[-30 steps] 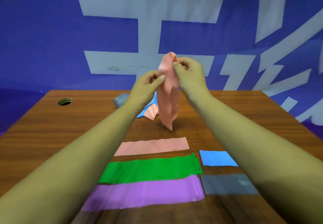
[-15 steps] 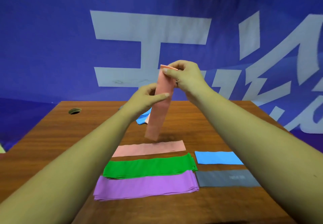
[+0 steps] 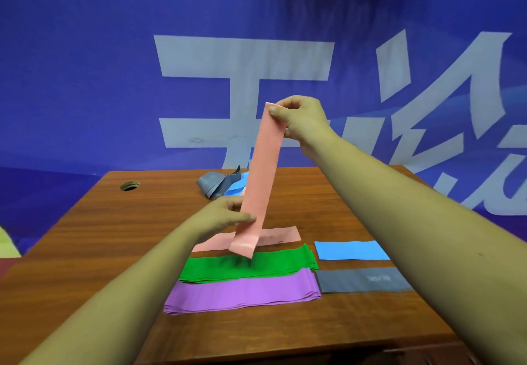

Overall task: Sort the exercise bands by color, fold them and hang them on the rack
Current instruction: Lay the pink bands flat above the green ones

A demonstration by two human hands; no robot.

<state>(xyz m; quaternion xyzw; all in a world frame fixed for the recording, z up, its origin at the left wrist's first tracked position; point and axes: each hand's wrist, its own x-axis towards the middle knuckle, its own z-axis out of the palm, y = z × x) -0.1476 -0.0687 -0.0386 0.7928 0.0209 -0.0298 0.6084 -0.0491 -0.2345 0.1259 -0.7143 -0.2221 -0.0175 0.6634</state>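
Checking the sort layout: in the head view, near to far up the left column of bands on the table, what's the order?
purple band → green band → flat pink band → loose pile of gray and blue bands

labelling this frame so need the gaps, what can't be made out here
Head view:
Rack: out of frame.
Flat pink band: middle hidden by held pink band and left hand.
Far pile: partly behind the held pink band; count unclear.
Print on folded grey band: too blurred.
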